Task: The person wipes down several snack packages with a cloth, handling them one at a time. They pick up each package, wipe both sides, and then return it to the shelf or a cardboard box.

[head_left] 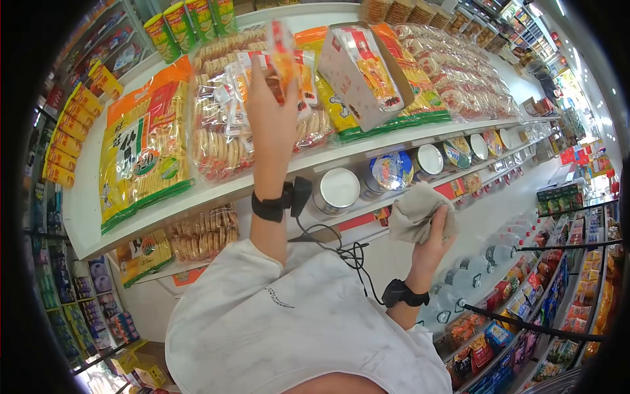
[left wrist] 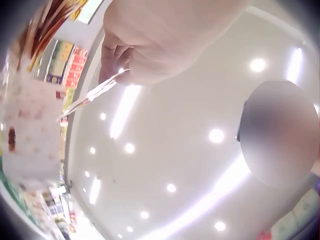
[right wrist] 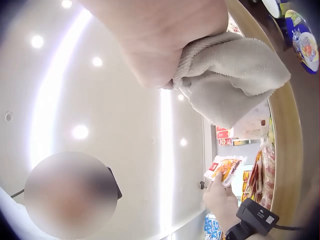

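Observation:
In the head view my left hand (head_left: 272, 121) pinches a small red-and-orange snack packet (head_left: 282, 56) above the shelf. The same packet (left wrist: 95, 95) shows edge-on in the left wrist view, between thumb and fingers. Under that hand, several similar snack packets (head_left: 237, 88) lie loose on clear bags of round biscuits (head_left: 216, 144). To their right, an open cardboard box (head_left: 351, 82) stands tilted, with more of these packets (head_left: 377, 79) in it. My right hand (head_left: 430, 248) grips a crumpled grey cloth (head_left: 410, 220) in front of the lower shelf; the cloth (right wrist: 235, 75) hangs folded from it.
A large yellow cracker bag (head_left: 147, 141) lies at the shelf's left, near green snack cans (head_left: 177, 29). Tubs and tins (head_left: 338, 189) line the lower shelf. Black cables (head_left: 348, 253) hang between my wrists. Large water bottles (head_left: 453, 292) and snack racks stand at the right.

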Tool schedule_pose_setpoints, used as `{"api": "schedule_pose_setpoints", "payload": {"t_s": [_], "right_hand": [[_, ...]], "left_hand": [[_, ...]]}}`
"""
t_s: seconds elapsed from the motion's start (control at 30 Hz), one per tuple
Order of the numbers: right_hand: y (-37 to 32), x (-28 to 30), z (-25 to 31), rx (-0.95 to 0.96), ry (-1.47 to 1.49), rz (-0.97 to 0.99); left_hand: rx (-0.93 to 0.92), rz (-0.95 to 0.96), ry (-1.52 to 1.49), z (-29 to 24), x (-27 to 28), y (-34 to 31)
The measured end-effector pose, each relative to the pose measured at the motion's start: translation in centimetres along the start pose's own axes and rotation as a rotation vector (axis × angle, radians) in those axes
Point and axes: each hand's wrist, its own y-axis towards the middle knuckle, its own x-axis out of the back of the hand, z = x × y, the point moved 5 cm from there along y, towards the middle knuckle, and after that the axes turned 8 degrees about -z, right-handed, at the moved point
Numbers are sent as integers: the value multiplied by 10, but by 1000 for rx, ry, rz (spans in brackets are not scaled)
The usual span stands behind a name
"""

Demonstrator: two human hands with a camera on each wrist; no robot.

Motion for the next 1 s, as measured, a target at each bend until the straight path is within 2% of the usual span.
{"api": "schedule_pose_setpoints", "payload": {"t_s": [0.07,0.17,0.27,0.37,0.47,0.57,0.67,1.0], "right_hand": [[-1,0,-2,-11,-27,9],[1,-3,-1,-4,-39,-2],[4,-5,-1,7,-22,-6],[7,-8,-2,-9,-7,7],[4,-7,0,-19,-33,33],[5,-6,4,0,-61,56],[2,4,2,-9,-55,21],[-2,16,-12,-79,-43,-67]], "left_hand": [[-231,-75,258,14,-4,-1],[-274,-145,277,-3,-1,-8],[-334,-82,122,-17,-11,-10],[-203,116,-51,-22,-45,-14],[-233,22,72,-27,-74,-6],[-401,-135,221,-23,-100,7],[-385,-70,308,-1,-127,11],[-316,-24,113,2,-145,21]]}}
